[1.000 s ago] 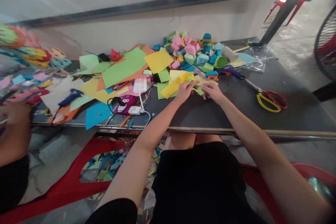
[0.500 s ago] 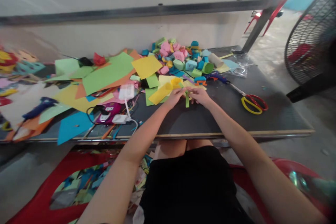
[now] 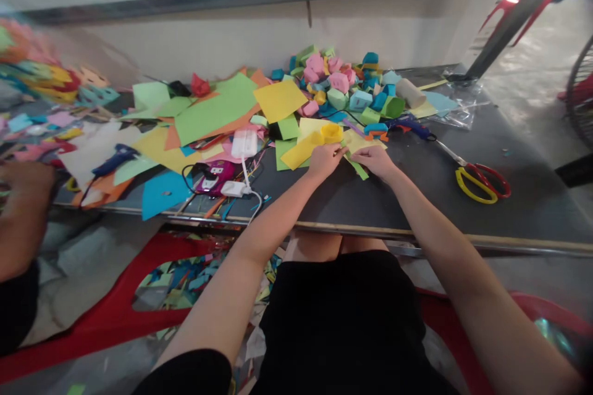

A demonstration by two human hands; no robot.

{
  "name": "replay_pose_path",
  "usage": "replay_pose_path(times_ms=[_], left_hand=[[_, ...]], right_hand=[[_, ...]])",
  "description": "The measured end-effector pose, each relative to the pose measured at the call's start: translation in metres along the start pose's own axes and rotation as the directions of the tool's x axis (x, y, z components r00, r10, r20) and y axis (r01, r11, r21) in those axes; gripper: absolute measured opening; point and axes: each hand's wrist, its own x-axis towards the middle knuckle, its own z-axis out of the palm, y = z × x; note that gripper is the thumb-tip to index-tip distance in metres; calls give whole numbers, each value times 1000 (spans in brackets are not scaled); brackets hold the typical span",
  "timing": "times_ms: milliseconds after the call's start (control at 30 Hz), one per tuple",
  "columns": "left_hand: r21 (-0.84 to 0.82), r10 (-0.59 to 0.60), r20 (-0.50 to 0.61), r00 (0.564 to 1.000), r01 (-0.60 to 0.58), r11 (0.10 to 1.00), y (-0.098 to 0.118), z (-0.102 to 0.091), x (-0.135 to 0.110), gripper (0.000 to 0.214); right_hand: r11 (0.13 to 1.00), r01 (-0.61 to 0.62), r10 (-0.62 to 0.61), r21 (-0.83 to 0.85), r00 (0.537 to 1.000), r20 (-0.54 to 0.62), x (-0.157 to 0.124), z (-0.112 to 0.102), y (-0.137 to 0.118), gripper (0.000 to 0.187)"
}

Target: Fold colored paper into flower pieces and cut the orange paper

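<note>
A narrow green paper strip slants between my two hands, just above the dark table. My left hand is closed in a pinch at the strip's upper end. The fingers of my right hand are pressed together on its right edge, partway along. Right behind the hands lie yellow paper pieces, including a folded yellow loop. Pale yellow sheets rest under and beside my right fingers.
Red-and-yellow scissors lie right. Behind are a pile of small folded paper boxes and a blue glue gun. Left are coloured sheets, a purple power strip, another glue gun and a co-worker's arm.
The view has shifted left, bringing a co-worker's arm in. The green strip hung straight down before; now it slants down to the right, and my hands are slightly farther apart.
</note>
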Motion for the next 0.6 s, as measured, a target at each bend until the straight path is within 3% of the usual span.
replay_pose_path(times_ms=[133, 267, 433, 600], left_hand=[[195, 171, 39, 985, -175, 965, 0, -1, -3, 42], [319, 316, 127, 940, -340, 885, 0, -4, -5, 40], [410, 359, 219, 907, -420, 810, 4, -9, -5, 42], [418, 323, 240, 915, -398, 816, 7, -9, -3, 46]], right_hand=[[998, -43, 43, 41, 999, 1, -1, 0, -3, 22], [983, -85, 85, 164, 996, 5, -3, 4, -6, 14], [979, -80, 83, 190, 997, -7, -4, 6, -9, 18], [990, -68, 74, 120, 996, -48, -3, 5, -7, 16]])
